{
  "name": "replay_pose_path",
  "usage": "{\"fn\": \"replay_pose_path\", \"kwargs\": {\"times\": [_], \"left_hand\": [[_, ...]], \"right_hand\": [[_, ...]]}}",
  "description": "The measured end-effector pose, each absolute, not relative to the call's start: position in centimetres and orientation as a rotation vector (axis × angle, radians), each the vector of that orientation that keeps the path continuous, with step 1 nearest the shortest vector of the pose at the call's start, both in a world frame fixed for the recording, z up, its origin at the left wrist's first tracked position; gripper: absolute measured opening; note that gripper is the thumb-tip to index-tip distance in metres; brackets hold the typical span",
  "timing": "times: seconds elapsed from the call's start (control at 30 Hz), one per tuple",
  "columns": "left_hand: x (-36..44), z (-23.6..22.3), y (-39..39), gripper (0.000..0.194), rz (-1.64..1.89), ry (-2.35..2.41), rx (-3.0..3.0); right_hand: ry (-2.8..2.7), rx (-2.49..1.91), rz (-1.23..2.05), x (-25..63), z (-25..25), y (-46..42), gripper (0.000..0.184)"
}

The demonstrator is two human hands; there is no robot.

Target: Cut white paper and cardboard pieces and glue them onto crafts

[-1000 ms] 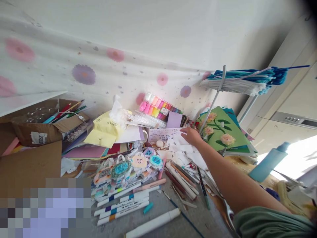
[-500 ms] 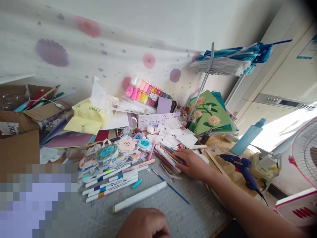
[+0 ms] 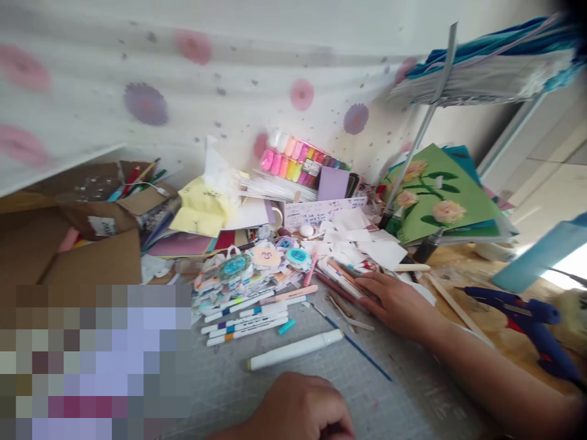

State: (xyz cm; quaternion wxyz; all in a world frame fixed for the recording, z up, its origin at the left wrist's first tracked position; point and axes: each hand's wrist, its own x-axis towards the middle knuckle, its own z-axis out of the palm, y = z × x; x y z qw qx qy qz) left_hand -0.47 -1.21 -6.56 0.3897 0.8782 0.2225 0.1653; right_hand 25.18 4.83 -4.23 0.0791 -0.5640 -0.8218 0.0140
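Observation:
My right hand [image 3: 389,304] lies with its fingers stretched out over a bundle of pens [image 3: 346,280] at the back of the cutting mat. Its fingertips touch the pens, and their undersides are hidden. My left hand [image 3: 305,406] is curled closed at the front edge of the view; whatever may be inside it is hidden. Just beyond it lies a thick white marker [image 3: 296,349]. A thin blue paintbrush [image 3: 362,348] slants between my two hands. Several white paint markers [image 3: 247,330] lie side by side at the left, with a small teal cap [image 3: 287,327] near them.
Behind the markers is a heap of paper cutouts [image 3: 236,266]. A blue glue gun [image 3: 523,311] lies at the right, near a blue bottle [image 3: 541,253]. Cardboard boxes [image 3: 92,256] stand at the left. A colourful clay set [image 3: 307,159] leans at the back, and a green flower card [image 3: 444,195] stands right.
The view has turned right-to-left, so everything sits further right in it. My right hand remains on the pens, and my left hand stays curled at the front.

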Motion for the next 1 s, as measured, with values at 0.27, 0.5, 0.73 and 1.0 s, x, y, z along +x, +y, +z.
{"fn": "replay_pose_path", "kwargs": {"times": [0.27, 0.5, 0.73, 1.0], "left_hand": [[-0.5, -6.5, -1.5, 0.064, 0.522, 0.527, 2.182], [-0.2, -8.1, -1.2, 0.068, 0.605, 0.486, 2.142], [-0.1, -9.8, -0.9, 0.06, 0.617, 0.489, 2.24], [-0.6, -7.8, -1.3, 0.036, 0.46, 0.649, 2.097]], "right_hand": [[-2.414, -1.506, -0.199, 26.7, -5.2, 4.7, 0.041], [-2.417, -1.412, -0.224, 25.7, -4.1, 4.1, 0.033], [-2.527, -1.591, -0.134, 24.5, -2.2, 3.5, 0.028], [-2.247, -1.969, -0.207, 30.1, -0.7, 3.7, 0.029]]}}
